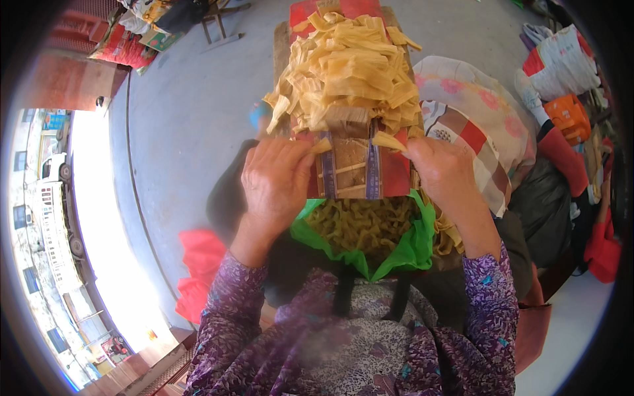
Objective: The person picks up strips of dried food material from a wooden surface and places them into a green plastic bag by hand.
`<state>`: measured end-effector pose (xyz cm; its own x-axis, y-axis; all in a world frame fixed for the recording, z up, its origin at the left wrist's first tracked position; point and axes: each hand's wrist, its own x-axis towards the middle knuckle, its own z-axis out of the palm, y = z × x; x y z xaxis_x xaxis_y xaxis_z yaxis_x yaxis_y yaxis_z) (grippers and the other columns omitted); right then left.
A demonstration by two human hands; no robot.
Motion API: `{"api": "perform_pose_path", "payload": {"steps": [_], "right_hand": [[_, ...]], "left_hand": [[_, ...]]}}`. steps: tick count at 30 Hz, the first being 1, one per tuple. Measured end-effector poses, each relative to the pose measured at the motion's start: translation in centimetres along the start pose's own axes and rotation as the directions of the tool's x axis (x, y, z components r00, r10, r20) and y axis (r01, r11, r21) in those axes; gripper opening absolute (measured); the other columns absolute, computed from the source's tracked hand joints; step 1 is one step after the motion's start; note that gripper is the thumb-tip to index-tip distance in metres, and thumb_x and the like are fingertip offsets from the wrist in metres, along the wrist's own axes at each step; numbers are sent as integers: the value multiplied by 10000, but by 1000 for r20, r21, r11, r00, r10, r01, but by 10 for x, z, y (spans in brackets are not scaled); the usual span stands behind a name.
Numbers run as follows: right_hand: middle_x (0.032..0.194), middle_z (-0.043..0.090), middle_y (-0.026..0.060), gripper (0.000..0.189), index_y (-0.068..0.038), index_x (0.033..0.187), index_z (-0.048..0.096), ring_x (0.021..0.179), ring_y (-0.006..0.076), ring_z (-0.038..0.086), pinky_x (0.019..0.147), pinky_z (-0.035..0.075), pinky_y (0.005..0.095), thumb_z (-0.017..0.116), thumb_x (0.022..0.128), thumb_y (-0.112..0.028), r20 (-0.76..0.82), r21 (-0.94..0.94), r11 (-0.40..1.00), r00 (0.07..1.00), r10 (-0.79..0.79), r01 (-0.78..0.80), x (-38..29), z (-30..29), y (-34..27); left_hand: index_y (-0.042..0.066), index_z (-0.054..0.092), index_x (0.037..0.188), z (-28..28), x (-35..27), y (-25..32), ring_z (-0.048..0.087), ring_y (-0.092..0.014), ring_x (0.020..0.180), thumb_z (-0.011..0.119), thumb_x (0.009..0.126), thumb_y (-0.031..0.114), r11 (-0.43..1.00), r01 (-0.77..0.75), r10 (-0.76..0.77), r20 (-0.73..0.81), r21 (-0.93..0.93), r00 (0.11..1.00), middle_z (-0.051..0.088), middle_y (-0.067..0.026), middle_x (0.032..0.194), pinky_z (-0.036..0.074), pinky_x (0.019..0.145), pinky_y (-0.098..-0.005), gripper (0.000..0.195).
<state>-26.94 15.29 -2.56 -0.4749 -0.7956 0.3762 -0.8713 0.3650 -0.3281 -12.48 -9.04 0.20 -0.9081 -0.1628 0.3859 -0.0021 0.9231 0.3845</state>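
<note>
A heap of pale yellow, fibrous strips (354,69), resembling dried plant husk, covers most of a red-topped board (398,168) in front of me. My left hand (277,173) pinches a short yellow strip (322,145) above the board's near left part. On the other side, my right hand (441,163) grips another strip end (390,141) between thumb and fingers. Two blue printed bands (329,171) and thin sticks (350,169) lie on the brown middle of the board. Below its near edge, a green plastic bag (411,247) holds many curled yellowish-green pieces (356,222).
Beside the board on the right lie a flower-patterned cloth bundle (460,74) and a black plastic bag (540,208). Further right are a white sack (564,62) and an orange object (567,119). Red plastic (198,277) lies at left, and a wooden stool (218,24) stands beyond.
</note>
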Motion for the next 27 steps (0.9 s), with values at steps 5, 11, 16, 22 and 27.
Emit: {"api": "perform_pose_path", "payload": {"steps": [5,11,16,22,27], "right_hand": [[726,568,103,240,-82,1004,684,619,286,592,537,470,384,689,769,-38,-68,145,976,982,174,-163,-53,-19,0],[884,599,29,342,-92,1090,697,818,206,600,675,519,328,684,750,-124,-82,-19,963,959,-269,269,-60,-16,-49],[979,632,58,398,-71,1153,665,843,217,634,736,557,349,671,761,-138,-88,8,927,923,-374,376,-68,-4,-60],[894,685,143,298,-47,1090,645,777,313,673,664,542,368,657,798,8,-166,349,937,984,57,4,-95,5,-30],[838,669,147,344,-98,1121,652,743,325,673,640,529,370,716,788,-39,198,582,772,965,171,-256,-109,-15,-56]], "left_hand": [[0,701,1071,-24,-35,19,630,-292,903,705,871,159,974,-6,33,113,-228,993,674,-153,1010,507,802,-361,256],[-60,665,1151,-8,-68,67,671,-216,911,547,1030,282,706,365,-180,345,-607,921,692,-159,1074,530,826,-346,382],[-59,671,1019,2,-84,75,569,-104,598,555,1028,222,-58,895,64,893,-441,445,637,-68,734,485,614,-244,304],[-24,647,888,-19,-97,82,482,-122,468,595,990,209,-349,626,40,656,-697,753,591,-54,633,439,505,-302,260],[-18,689,992,-19,-90,66,682,-356,778,650,939,262,-385,319,313,202,-866,928,672,-249,986,591,680,-503,287]]}}
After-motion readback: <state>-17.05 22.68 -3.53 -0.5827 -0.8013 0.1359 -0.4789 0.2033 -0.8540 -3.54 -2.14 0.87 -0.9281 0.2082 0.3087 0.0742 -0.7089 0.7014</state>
